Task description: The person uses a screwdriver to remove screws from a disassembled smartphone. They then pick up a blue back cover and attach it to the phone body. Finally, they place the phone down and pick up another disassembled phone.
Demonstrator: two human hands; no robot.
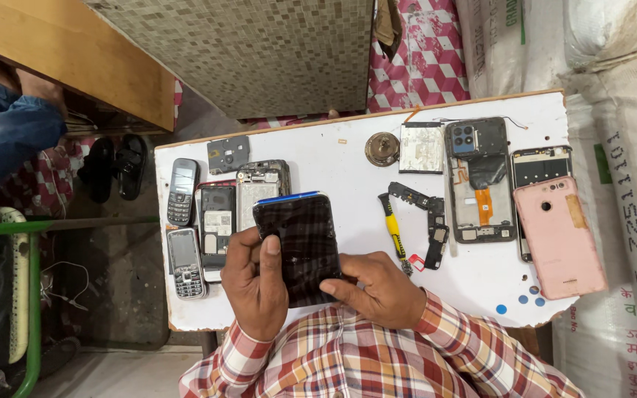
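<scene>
A dark smartphone (300, 247), glass intact and body unopened, is clamped between the left hand (253, 284) and right hand (381, 284) above the white worktop (333, 166) — dismantling not begun; an opened phone chassis (479, 180) and a yellow-handled screwdriver (392, 232) lie alongside.

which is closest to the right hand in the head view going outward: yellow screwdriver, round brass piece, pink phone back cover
From the right hand:
1. Yellow screwdriver, just above the hand, lying on the white board.
2. Round brass piece, farther up, near the board's far edge.
3. Pink phone back cover, far out at the board's right end.
</scene>
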